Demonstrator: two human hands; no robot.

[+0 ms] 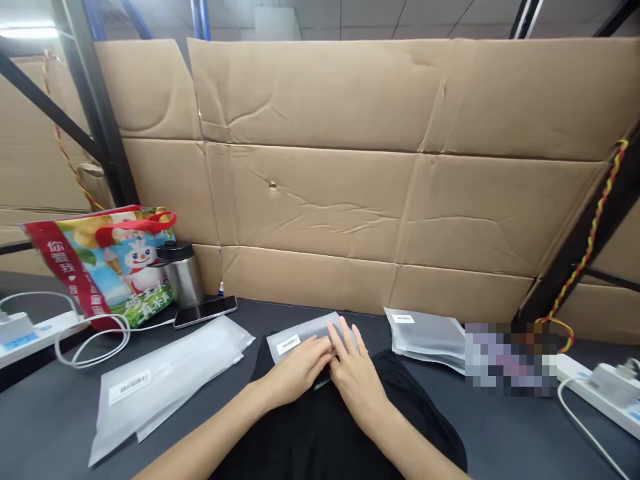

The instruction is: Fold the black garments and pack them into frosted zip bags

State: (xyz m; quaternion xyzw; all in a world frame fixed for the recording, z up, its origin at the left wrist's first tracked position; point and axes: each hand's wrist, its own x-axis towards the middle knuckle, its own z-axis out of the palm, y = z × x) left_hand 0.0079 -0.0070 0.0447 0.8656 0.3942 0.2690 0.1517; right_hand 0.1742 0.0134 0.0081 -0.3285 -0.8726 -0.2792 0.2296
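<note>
Squarely — a frosted bag (295, 339) lies under the left hand (295, 370) and right hand (356, 381).

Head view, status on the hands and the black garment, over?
Left hand, right hand on frosted plastic bag, black garment beneath. Another bag at left, another bag at right, both apart from hands.

My left hand (295, 370) and right hand (357, 383) are bare, with slim, tapering fingers (350, 340). My forearms (200, 437) are bare as well, smooth and narrowing to the wrists. I can't tell whether the black cloth (320, 427) just under my hands is something I'm wearing.
</note>
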